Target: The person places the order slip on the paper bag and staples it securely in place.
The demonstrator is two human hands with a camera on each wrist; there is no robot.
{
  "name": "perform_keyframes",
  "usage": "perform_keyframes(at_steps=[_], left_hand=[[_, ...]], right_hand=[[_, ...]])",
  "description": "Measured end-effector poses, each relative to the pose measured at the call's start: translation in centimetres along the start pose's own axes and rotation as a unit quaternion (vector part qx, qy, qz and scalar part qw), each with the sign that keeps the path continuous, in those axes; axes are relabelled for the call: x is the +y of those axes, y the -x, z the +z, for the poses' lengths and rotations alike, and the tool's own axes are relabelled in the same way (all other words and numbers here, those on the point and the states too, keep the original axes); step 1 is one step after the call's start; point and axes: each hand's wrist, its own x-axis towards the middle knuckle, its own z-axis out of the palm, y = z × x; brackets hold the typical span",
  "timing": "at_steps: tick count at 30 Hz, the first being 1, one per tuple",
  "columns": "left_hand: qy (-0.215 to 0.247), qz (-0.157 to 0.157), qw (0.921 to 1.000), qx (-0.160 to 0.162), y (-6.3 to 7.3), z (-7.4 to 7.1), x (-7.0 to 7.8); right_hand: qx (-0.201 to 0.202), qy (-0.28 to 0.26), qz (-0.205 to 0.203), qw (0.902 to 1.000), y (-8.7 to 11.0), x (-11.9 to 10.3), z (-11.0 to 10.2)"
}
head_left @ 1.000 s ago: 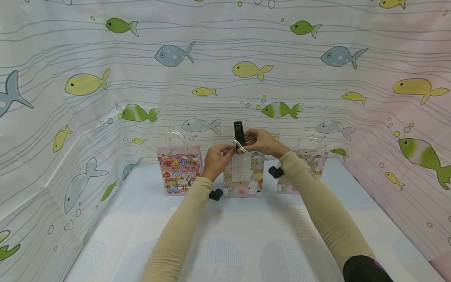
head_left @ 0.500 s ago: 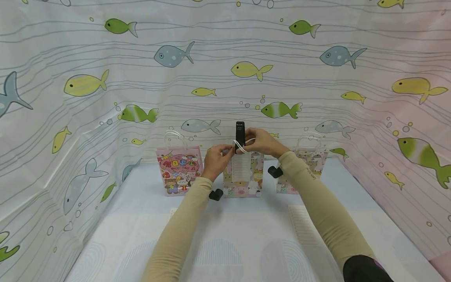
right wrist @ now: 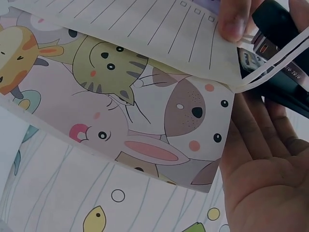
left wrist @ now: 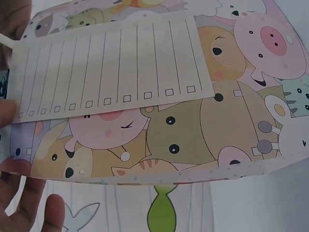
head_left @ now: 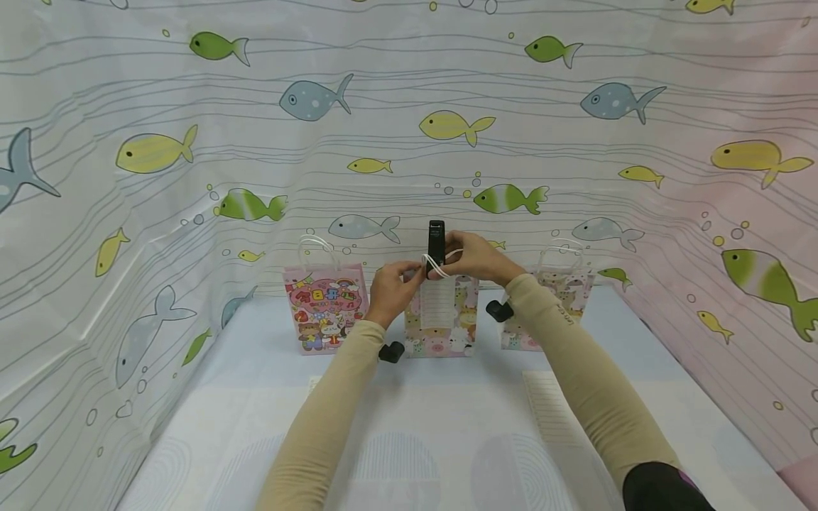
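Note:
In the head view, a paper gift bag [head_left: 441, 344] printed with cartoon animals stands upright at the middle of the table. A lined checklist sheet [head_left: 437, 306] lies flat against its front, with its top at the bag's rim. My left hand [head_left: 391, 291] pinches the sheet and bag at the rim, left of centre. My right hand [head_left: 476, 257] grips a black stapler [head_left: 437, 240], which stands upright over the bag's top edge. The white bag handle [head_left: 436, 265] falls forward across the stapler. In the right wrist view, the stapler [right wrist: 273, 21] sits right at the rim.
A pink gift bag [head_left: 329, 312] stands on the left, and another animal-print bag [head_left: 571, 294] on the right, partly behind my right sleeve. More lined paper [head_left: 548, 404] lies on the table at front right. A fish-print curtain [head_left: 383, 85] rises behind.
The stapler has turned from a slight leftward tilt to nearly upright and shifted slightly right. Both hands otherwise keep their places at the bag's rim.

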Motion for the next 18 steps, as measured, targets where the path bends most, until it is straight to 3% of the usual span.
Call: perform_keyframes(at_steps=[18], left_hand=[[-0.011,0.011,0.9999,0.006,-0.04,-0.11,0.0]], right_hand=[[-0.002,0.05,-0.003,0.9988,-0.08,0.18,0.44]])
